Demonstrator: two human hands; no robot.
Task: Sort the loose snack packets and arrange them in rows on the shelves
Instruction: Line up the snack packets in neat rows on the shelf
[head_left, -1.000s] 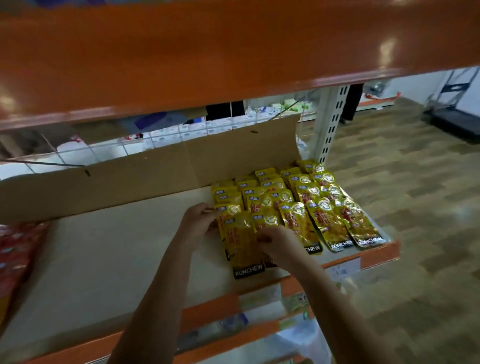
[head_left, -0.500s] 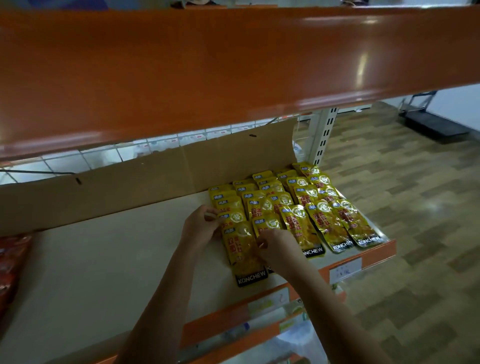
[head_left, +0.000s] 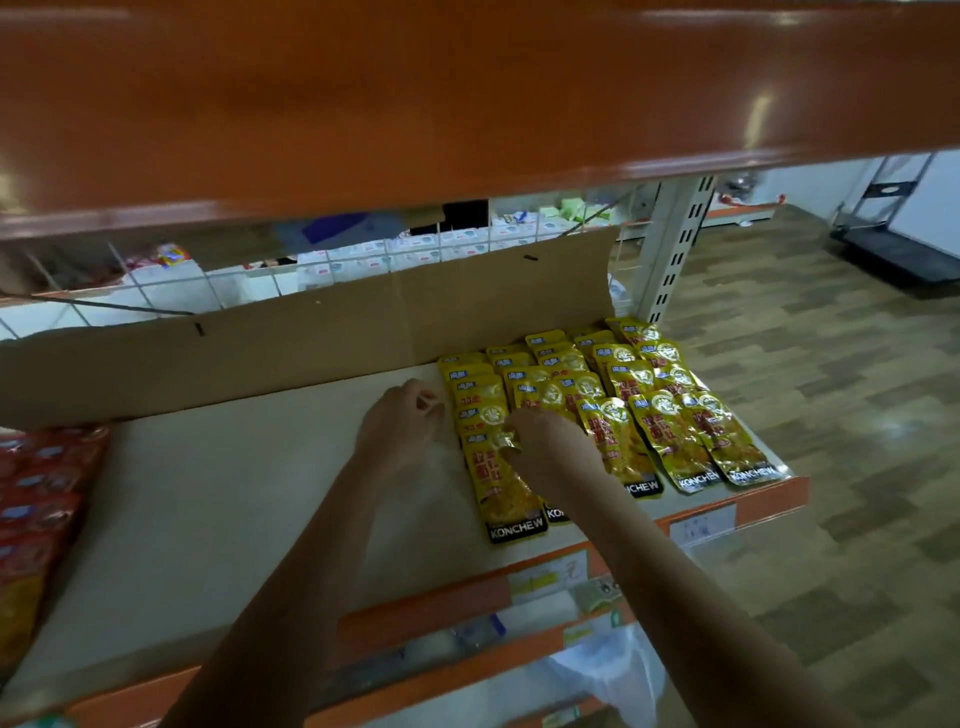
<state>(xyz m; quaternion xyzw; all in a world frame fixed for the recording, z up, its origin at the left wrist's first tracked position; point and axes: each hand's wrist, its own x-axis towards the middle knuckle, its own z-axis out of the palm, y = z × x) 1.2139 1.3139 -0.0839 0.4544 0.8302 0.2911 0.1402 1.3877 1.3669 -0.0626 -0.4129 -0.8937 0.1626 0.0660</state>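
Note:
Yellow snack packets (head_left: 670, 415) marked KONCHEW lie in overlapping rows on the right part of the pale shelf (head_left: 218, 509). My right hand (head_left: 540, 441) lies over the leftmost rows and pinches the top edge of the front yellow packet (head_left: 506, 493) between thumb and fingers. My left hand (head_left: 400, 421) hovers just left of the rows, fingers loosely curled, holding nothing. It is a little apart from the packets.
A cardboard sheet (head_left: 260, 353) stands along the shelf's back. Red packets (head_left: 36, 499) are stacked at the left end. An orange shelf (head_left: 415, 104) hangs close overhead. The orange front edge (head_left: 769, 499) carries price labels; a lower shelf and wood-pattern floor lie beyond.
My left hand has come off the packets and shifted slightly left. My right hand has moved up the front packet to its top edge. The view has tilted a little.

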